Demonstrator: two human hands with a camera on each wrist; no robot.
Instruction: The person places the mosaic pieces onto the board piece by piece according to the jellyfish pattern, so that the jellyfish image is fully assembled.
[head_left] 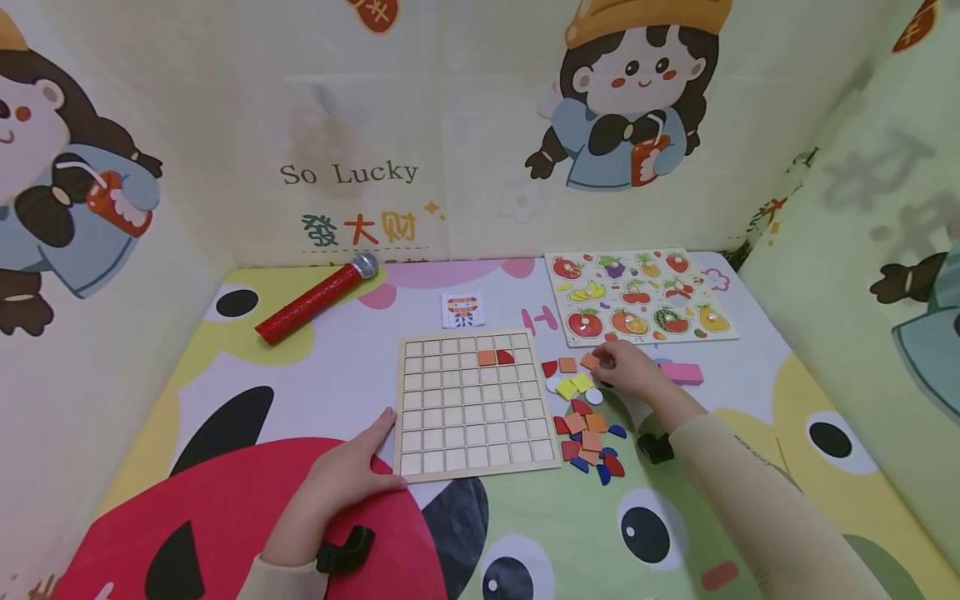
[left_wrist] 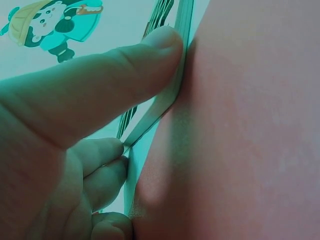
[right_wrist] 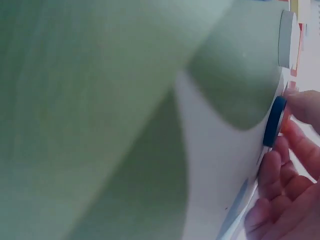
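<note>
A wooden grid board [head_left: 480, 482] lies on the table with an orange square [head_left: 487, 357] and a red quarter-circle [head_left: 506, 357] in its upper cells. My left hand [head_left: 348, 467] touches the board's near-left corner, thumb [left_wrist: 162, 42] against its near edge and fingers along its left side. Right of the board, my right hand [head_left: 628, 367] pinches an orange square tile [head_left: 590, 361] between thumb and index finger. A blue piece [right_wrist: 274, 121] shows beside those fingertips in the right wrist view. Nearby lie yellow squares [head_left: 574, 386] and a white disc [head_left: 594, 396].
A loose pile of orange, red and blue tiles [head_left: 591, 442] spreads toward me. Behind the board is a small picture card [head_left: 462, 310]. A fruit puzzle [head_left: 637, 297] stands back right, a pink block [head_left: 681, 373] before it. A red microphone [head_left: 315, 300] lies back left.
</note>
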